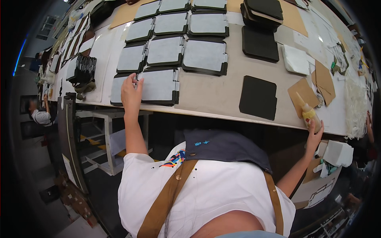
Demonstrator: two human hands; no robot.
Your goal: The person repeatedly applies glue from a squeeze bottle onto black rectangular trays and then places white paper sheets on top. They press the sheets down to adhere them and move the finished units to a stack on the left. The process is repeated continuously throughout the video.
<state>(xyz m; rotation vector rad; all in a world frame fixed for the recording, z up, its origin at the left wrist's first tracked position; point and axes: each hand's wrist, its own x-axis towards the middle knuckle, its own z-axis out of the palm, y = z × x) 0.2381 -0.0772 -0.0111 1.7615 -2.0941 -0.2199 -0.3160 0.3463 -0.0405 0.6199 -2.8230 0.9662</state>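
Currently, left hand [131, 92] flat on grey panel [158, 85], right hand [314, 133] grasping glue bottle [309, 115].

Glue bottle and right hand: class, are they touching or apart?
Touching. The head view shows the right hand wrapped around the lower part of the glue bottle at the table edge.

a craft workshop: long worktable [222, 95] with cut black panels [258, 97], glue bottle [309, 115].

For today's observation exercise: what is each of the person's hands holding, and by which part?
The right hand grips a glue bottle around its lower body. The left hand holds nothing; it rests flat on a grey panel.
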